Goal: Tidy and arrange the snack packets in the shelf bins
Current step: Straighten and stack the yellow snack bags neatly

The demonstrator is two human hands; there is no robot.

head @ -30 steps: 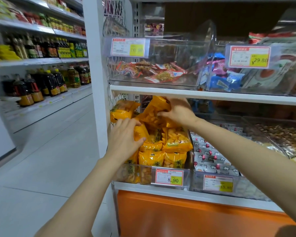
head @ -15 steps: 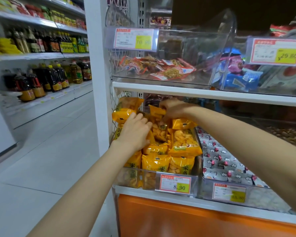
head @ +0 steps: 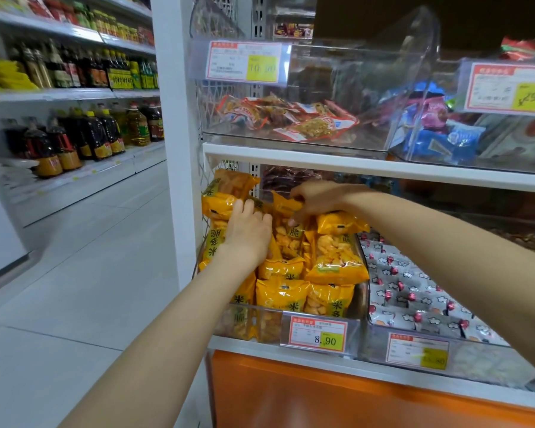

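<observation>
packet (head: 286, 242) in right hand (head: 318, 200)

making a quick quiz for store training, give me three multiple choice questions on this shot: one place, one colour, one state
1. The bin with the 8.90 tag sits on: A) the top shelf B) the floor C) the lower shelf, left end
2. Its packets are mostly: A) yellow B) blue C) purple
3. The right hand: A) hangs idle B) pinches a packet by its top C) lies flat on the tag
Answers: 1 C, beside the white upright; 2 A, yellow bags fill it; 3 B, it grips one packet's top.
</observation>
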